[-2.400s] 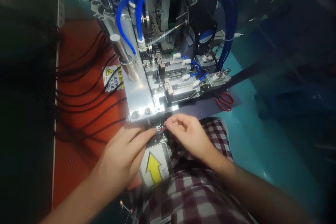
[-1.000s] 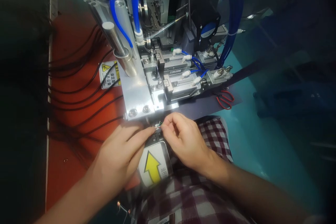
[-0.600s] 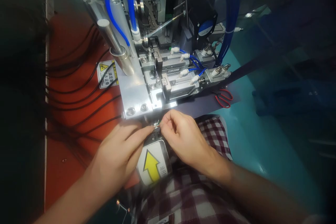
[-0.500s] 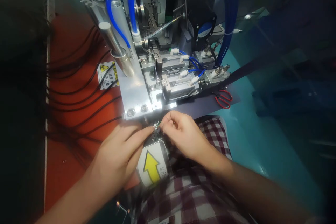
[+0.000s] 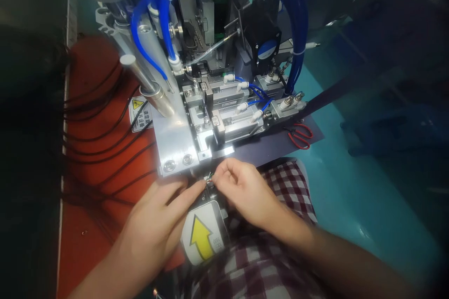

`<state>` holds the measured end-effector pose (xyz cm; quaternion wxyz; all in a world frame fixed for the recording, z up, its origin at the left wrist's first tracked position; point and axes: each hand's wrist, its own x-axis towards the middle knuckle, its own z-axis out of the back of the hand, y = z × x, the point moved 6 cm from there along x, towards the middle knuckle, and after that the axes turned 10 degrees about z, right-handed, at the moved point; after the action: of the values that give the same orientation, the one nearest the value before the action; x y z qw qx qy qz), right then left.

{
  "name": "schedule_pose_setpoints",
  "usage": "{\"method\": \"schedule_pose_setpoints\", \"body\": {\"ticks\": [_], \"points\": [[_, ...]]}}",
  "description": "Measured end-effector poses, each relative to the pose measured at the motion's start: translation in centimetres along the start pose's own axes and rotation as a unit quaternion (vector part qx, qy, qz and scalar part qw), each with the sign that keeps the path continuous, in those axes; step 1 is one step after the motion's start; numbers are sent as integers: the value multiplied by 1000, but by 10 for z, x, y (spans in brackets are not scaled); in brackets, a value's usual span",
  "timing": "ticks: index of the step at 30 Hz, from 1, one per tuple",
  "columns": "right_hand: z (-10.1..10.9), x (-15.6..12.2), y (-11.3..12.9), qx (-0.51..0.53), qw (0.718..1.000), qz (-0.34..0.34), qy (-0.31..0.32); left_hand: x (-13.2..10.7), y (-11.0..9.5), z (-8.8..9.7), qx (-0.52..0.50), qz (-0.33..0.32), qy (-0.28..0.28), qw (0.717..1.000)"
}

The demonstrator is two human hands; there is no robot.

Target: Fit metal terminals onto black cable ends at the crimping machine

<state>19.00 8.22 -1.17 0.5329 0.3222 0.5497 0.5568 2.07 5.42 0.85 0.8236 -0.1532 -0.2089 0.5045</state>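
A few thin wires (image 5: 209, 177), small and partly hidden, bridge the gap between my two hands just in front of the machine's metal plate (image 5: 171, 142). My right hand (image 5: 242, 187) pinches them from the right, thumb against curled fingers. From the left, my left hand (image 5: 157, 210) is closed with its thumb tip pressed at the wires; its other fingers are partly covered by the thumb and the plate's edge. Below the fingertips sits a dark metal fixture (image 5: 205, 197), above a white cover with a yellow arrow (image 5: 200, 238).
Pneumatic cylinders (image 5: 238, 119) with blue air hoses (image 5: 298, 23) stand just beyond my hands. Red-handled pliers or snips (image 5: 300, 136) lie on a dark mat (image 5: 271, 147) to the right. Black cables (image 5: 101, 138) cross the red surface (image 5: 87, 215) at left. A metal post (image 5: 140, 77) rises from the plate.
The view has shifted, so the machine sits slightly lower and further left. Both hands keep nearly the same pose at the wires.
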Motion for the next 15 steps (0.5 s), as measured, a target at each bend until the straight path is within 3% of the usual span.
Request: {"method": "schedule_pose_setpoints", "body": {"ticks": [3, 6, 15], "points": [[1, -2, 11, -90, 995, 24, -27, -1, -1, -1, 27, 7, 17, 999], [0, -2, 14, -112, 993, 26, -40, -1, -2, -2, 38, 11, 23, 999], [5, -6, -8, 45, 997, 8, -55, -1, 4, -2, -12, 20, -1, 1000]]}}
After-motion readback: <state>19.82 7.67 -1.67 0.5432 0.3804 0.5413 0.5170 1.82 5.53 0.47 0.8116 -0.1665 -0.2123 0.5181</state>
